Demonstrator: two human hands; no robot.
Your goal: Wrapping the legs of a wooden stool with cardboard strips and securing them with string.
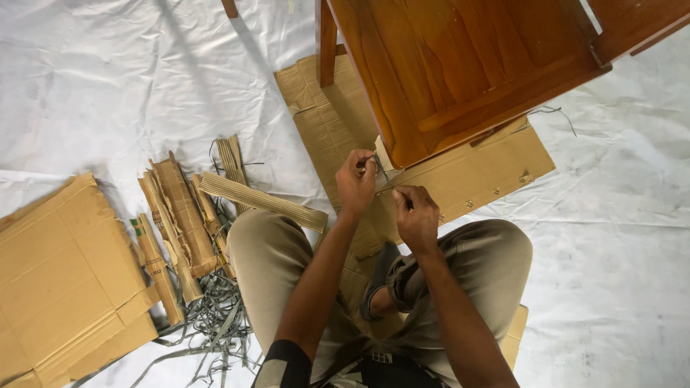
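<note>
Below, white sheeting (108, 86) covers the floor under cardboard (474, 172).

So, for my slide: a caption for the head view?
Left hand and right hand pinch a thin strap beside a wooden chair.

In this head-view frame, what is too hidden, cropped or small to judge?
- Small dark tool between the left hand and right hand: too small to identify.
- Wooden furniture piece: cut off by the top edge, so its kind is unclear.
- Flat cardboard sheet: cropped by the left edge.
- Cardboard under the person: mostly hidden by the legs.
</note>
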